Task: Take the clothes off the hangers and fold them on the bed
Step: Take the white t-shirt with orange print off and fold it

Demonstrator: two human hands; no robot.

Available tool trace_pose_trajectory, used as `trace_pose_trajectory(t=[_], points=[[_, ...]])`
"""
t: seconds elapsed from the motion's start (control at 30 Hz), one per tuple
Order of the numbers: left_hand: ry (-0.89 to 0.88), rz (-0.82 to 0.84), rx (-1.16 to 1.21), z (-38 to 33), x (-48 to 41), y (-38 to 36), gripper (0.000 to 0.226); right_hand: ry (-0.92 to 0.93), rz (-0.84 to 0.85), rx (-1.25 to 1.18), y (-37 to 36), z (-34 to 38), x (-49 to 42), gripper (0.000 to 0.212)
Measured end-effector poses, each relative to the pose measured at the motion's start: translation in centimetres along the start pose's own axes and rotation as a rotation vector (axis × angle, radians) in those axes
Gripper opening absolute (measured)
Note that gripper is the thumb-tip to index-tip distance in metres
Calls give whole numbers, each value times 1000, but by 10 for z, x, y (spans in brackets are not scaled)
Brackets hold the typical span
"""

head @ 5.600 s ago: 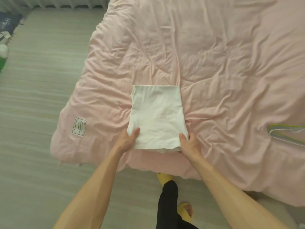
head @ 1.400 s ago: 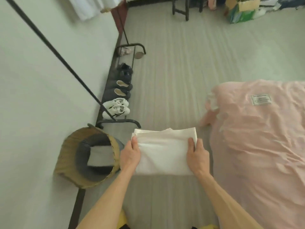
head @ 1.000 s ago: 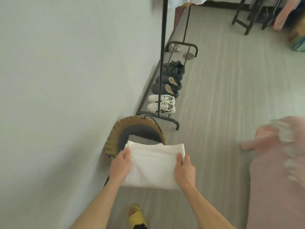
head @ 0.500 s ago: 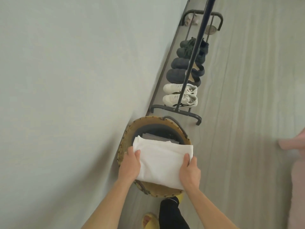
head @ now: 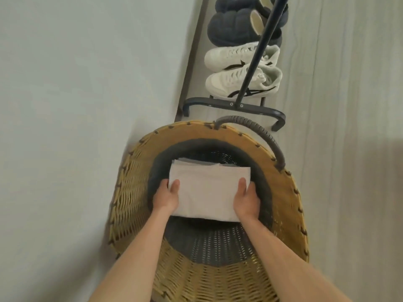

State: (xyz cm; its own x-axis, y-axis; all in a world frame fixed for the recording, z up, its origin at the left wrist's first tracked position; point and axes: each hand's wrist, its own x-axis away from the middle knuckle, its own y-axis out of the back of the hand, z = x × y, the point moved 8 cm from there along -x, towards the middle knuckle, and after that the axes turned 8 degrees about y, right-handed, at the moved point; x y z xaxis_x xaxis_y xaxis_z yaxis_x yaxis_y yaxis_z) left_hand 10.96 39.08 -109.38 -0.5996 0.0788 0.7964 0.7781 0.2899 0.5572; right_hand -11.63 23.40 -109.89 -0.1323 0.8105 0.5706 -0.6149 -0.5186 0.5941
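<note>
Down in the wicker basket's [head: 290,192] dark-lined opening, the folded white garment [head: 209,192] is held flat between the hands. The left hand [head: 165,197] grips its left end and the right hand [head: 246,198] grips its right end, thumbs on top, fingers tucked under out of sight. Its long side runs left to right across the basket, with the stacked fold layers showing along the far edge. Another pale folded piece [head: 185,160] peeks out just beyond that edge. White sneakers [head: 242,70] with black stripe markings sit behind the rack base [head: 235,105] on the floor.
</note>
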Motion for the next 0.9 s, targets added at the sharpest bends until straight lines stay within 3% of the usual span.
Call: trace_pose_trajectory(t=[0.13,0.3,0.37,0.43,0.5,0.57,0.67,0.8,0.9], points=[[-20,14,-34,-12,-43,-22,50,-110,24,-13,-38,-26,-41,53],[71,-44,-126,-3,-59,-41,58,-276,233,30,-72,-55,-55,63],[-59,-179,-345,-9,-41,-37,67,-146,107,138,-59,-46,-45,62],[-363,-282,-626,-28,-18,-47,73,123,-17,291,-48,-21,-23,59],[-627,-188,-795,-40,-6,-73,70,384,13,441,-60,1,-3,56],[-734,-115,-884,-46,-11,-89,65,525,155,528,-86,6,2,58],[-676,-140,-1015,-29,-52,-90,67,521,309,658,-110,-16,-23,62],[-502,-148,-904,2,-98,-82,59,433,368,824,-111,-54,-68,62],[-426,-132,-960,2,-94,-89,60,352,406,910,-103,-63,-79,64]])
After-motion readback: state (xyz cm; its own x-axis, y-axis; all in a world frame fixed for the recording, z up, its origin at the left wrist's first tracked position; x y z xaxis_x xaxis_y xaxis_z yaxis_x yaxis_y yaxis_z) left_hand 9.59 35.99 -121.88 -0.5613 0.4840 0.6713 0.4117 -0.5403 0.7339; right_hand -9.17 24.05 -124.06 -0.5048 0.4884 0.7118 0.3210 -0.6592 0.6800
